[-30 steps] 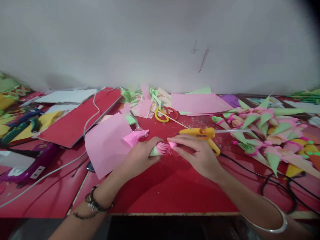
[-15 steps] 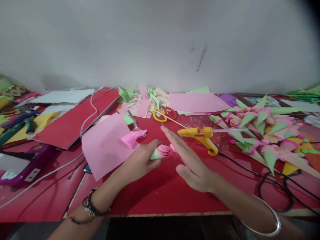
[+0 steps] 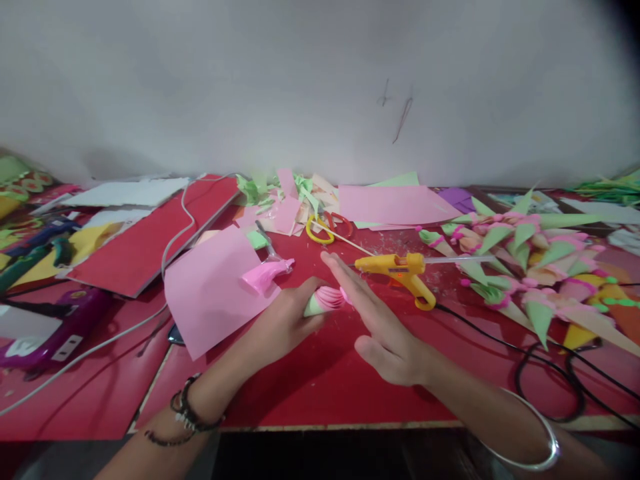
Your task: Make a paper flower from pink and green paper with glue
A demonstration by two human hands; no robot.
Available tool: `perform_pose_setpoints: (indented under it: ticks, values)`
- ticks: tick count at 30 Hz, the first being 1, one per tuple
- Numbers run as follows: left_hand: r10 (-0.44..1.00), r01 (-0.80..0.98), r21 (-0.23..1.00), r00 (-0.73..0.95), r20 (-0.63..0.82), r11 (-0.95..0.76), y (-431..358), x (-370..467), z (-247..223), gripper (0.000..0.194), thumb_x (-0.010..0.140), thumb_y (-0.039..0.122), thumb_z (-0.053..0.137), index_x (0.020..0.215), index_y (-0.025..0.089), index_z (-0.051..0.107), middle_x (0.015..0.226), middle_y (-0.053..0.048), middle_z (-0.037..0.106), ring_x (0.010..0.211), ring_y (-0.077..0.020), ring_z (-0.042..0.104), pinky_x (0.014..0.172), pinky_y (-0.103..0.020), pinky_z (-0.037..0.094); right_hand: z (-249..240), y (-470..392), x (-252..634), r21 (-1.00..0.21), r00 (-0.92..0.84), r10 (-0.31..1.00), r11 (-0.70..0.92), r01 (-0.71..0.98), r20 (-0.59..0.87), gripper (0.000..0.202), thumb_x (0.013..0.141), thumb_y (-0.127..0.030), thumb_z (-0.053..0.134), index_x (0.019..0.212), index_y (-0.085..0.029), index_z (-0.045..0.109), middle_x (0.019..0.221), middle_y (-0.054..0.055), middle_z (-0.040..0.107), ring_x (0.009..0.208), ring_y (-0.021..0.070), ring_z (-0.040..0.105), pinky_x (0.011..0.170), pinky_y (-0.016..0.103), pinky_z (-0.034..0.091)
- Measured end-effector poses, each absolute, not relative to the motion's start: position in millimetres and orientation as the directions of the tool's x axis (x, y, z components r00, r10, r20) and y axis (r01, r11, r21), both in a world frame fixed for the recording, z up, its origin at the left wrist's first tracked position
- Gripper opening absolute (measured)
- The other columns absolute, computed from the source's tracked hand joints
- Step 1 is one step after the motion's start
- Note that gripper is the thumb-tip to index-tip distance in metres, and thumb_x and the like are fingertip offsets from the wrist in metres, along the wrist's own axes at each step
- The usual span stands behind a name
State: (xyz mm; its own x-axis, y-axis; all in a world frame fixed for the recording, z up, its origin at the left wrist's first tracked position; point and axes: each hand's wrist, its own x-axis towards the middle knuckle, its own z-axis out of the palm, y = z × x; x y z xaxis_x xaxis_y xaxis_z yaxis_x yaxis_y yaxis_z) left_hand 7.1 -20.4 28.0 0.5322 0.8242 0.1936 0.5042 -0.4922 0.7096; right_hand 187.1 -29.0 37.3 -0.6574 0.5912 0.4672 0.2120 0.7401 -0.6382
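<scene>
A small paper flower (image 3: 327, 299), pink and pleated with a pale green wrap, sticks out of my left hand (image 3: 287, 323), whose fingers are closed around it. Its pink tip meets the inner side of my right hand (image 3: 385, 333). That hand is held flat, with straight fingers and the thumb apart. Behind my right hand lies a yellow glue gun (image 3: 395, 265) with a clear glue stick in its back end. A crumpled bright pink piece (image 3: 263, 275) rests on a pink paper sheet (image 3: 213, 293) beside my left hand.
Scissors (image 3: 320, 230) with yellow and red handles lie by paper scraps (image 3: 285, 207) near the wall. Finished paper flowers (image 3: 525, 253) are heaped at right, above a black cable (image 3: 525, 380). A red board (image 3: 155, 237) and a purple tool (image 3: 65, 327) lie at left.
The flower in my left hand is turned slightly, with its tip still against my right hand. Both hands stay in nearly the same place.
</scene>
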Motion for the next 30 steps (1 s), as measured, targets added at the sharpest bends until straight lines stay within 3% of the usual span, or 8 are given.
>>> perform_pose_setpoints:
  ticks: [4, 10, 12, 15, 20, 23, 26, 30]
  values:
    - [0.828, 0.52, 0.702, 0.53, 0.182, -0.487, -20, 7, 22, 0.023, 0.079, 0.016, 0.045, 0.101, 0.017, 0.044, 0.075, 0.001, 0.057, 0.061, -0.0121, 0.052, 0.054, -0.022, 0.038, 36, -26, 187, -0.567, -0.697, 0.557, 0.783, 0.258, 0.451, 0.068, 0.087, -0.051, 0.024, 0.14, -0.016, 0.001, 0.147, 0.005, 0.003, 0.134, 0.0222, 0.002, 0.108, 0.043, 0.009]
    - [0.808, 0.486, 0.701, 0.546, 0.224, -0.522, -18, 8, 20, 0.027, 0.08, 0.016, 0.046, 0.107, 0.018, 0.043, 0.095, -0.003, 0.06, 0.076, -0.0148, 0.057, 0.063, -0.024, 0.044, 35, -25, 187, -0.508, -0.737, 0.528, 0.811, 0.289, 0.423, 0.068, 0.086, -0.055, 0.018, 0.14, -0.017, -0.001, 0.147, 0.005, 0.004, 0.134, 0.0211, 0.002, 0.108, 0.043, 0.008]
    - [0.846, 0.598, 0.628, 0.494, 0.202, -0.498, -17, 9, 21, 0.024, 0.082, 0.021, 0.045, 0.106, 0.018, 0.044, 0.089, -0.003, 0.062, 0.071, -0.0147, 0.058, 0.06, -0.024, 0.044, 35, -24, 188, -0.497, -0.722, 0.535, 0.814, 0.3, 0.439, 0.07, 0.085, -0.056, 0.017, 0.14, -0.016, -0.001, 0.147, 0.006, 0.004, 0.134, 0.0222, 0.002, 0.108, 0.044, 0.006]
    - [0.923, 0.826, 0.411, 0.335, 0.191, -0.385, -15, 12, 18, 0.02, 0.083, 0.031, 0.043, 0.095, 0.016, 0.051, 0.08, -0.004, 0.062, 0.068, -0.0183, 0.059, 0.058, -0.029, 0.045, 36, -24, 189, -0.485, -0.647, 0.551, 0.82, 0.304, 0.526, 0.07, 0.085, -0.057, 0.019, 0.14, -0.017, 0.002, 0.147, 0.006, 0.008, 0.133, 0.0245, 0.005, 0.107, 0.047, 0.006]
    - [0.902, 0.907, 0.179, 0.322, 0.286, -0.381, -10, 14, 7, 0.034, 0.076, 0.038, 0.054, 0.098, 0.012, 0.053, 0.103, -0.014, 0.056, 0.1, -0.0301, 0.05, 0.082, -0.043, 0.041, 34, -25, 190, -0.469, -0.561, 0.544, 0.835, 0.288, 0.624, 0.063, 0.086, -0.05, 0.024, 0.139, -0.019, 0.01, 0.144, 0.007, 0.019, 0.132, 0.0246, 0.015, 0.107, 0.047, 0.014]
    - [0.862, 0.9, 0.134, 0.343, 0.373, -0.416, -5, 9, 9, 0.044, 0.076, 0.045, 0.053, 0.107, 0.014, 0.05, 0.108, -0.012, 0.054, 0.103, -0.0271, 0.049, 0.085, -0.04, 0.041, 32, -25, 190, -0.478, -0.532, 0.559, 0.827, 0.296, 0.636, 0.058, 0.087, -0.042, 0.029, 0.137, -0.017, 0.015, 0.141, 0.009, 0.027, 0.13, 0.0234, 0.021, 0.106, 0.045, 0.017]
    - [0.852, 0.934, 0.111, 0.256, 0.457, -0.34, 3, 0, 18, 0.042, 0.079, 0.045, 0.049, 0.108, 0.014, 0.05, 0.108, -0.013, 0.054, 0.104, -0.0267, 0.048, 0.084, -0.038, 0.042, 31, -25, 189, -0.498, -0.467, 0.595, 0.804, 0.326, 0.654, 0.051, 0.086, -0.032, 0.036, 0.134, -0.018, 0.024, 0.135, 0.01, 0.035, 0.126, 0.0213, 0.028, 0.104, 0.042, 0.024]
    - [0.938, 0.987, -0.008, 0.154, 0.312, -0.159, 19, -14, 26, 0.042, 0.077, 0.039, 0.053, 0.107, 0.009, 0.052, 0.106, -0.018, 0.056, 0.101, -0.0333, 0.049, 0.08, -0.044, 0.042, 29, -24, 188, -0.516, -0.382, 0.637, 0.769, 0.378, 0.67, 0.043, 0.083, -0.022, 0.042, 0.125, -0.019, 0.036, 0.122, 0.01, 0.045, 0.116, 0.0194, 0.038, 0.1, 0.039, 0.03]
